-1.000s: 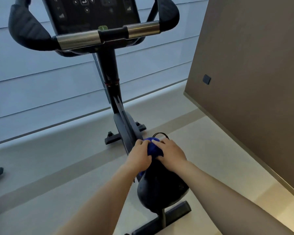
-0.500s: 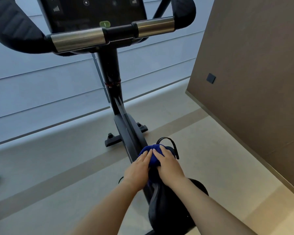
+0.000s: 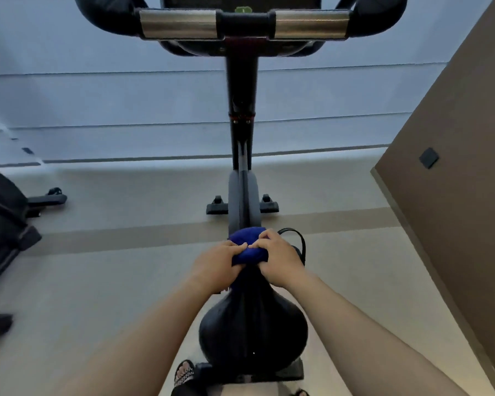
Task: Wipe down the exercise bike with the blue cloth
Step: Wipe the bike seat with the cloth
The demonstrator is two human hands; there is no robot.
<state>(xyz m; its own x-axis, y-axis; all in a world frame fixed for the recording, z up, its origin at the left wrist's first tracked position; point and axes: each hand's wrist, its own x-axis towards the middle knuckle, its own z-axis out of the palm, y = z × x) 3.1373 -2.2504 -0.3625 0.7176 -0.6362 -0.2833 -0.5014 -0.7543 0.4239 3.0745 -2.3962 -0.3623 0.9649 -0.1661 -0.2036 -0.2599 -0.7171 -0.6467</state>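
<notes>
A black exercise bike [image 3: 242,155] stands straight ahead of me, its black saddle [image 3: 253,330] just below my hands and its handlebar [image 3: 243,24] at the top edge. The blue cloth [image 3: 247,247] is bunched over the nose of the saddle. My left hand [image 3: 216,267] and my right hand [image 3: 280,260] both grip the cloth from either side, fingertips meeting on top of it. Most of the cloth's lower part is hidden by my fingers.
A brown wall [image 3: 455,167] with a small dark switch [image 3: 428,158] runs along the right. Part of another black machine [image 3: 3,218] sits at the left edge. A pedal strap [image 3: 296,238] shows right of the cloth. My sandalled foot [image 3: 185,377] stands by the rear base.
The view has swung round behind the bike, so the saddle now points straight ahead. Both hands stay on the cloth at the saddle's nose, fingers now curled tighter round it.
</notes>
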